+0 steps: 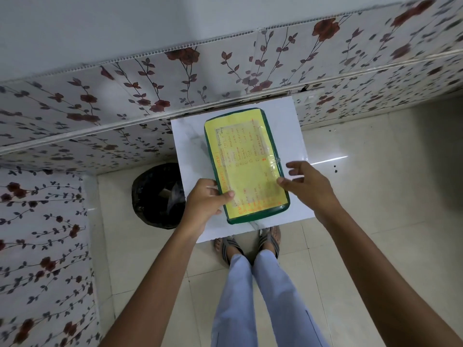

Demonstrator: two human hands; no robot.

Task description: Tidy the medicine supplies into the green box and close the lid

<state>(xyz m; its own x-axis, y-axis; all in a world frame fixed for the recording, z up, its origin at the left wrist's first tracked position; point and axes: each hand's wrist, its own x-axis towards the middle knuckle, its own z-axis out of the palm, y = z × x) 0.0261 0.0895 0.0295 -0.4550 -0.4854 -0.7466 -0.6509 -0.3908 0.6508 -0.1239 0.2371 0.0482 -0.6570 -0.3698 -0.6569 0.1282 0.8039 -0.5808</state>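
The green box lies flat on a small white table, its lid down. A yellow sheet with orange writing, taped on, covers the lid. My left hand grips the box's near left edge, thumb on top of the lid. My right hand hovers at the near right edge with fingers spread, fingertips touching or just off the lid. No loose medicine supplies are visible.
A black bin with rubbish stands on the tiled floor left of the table. Floral-patterned walls run behind and to the left. My legs and sandalled feet are right below the table's near edge.
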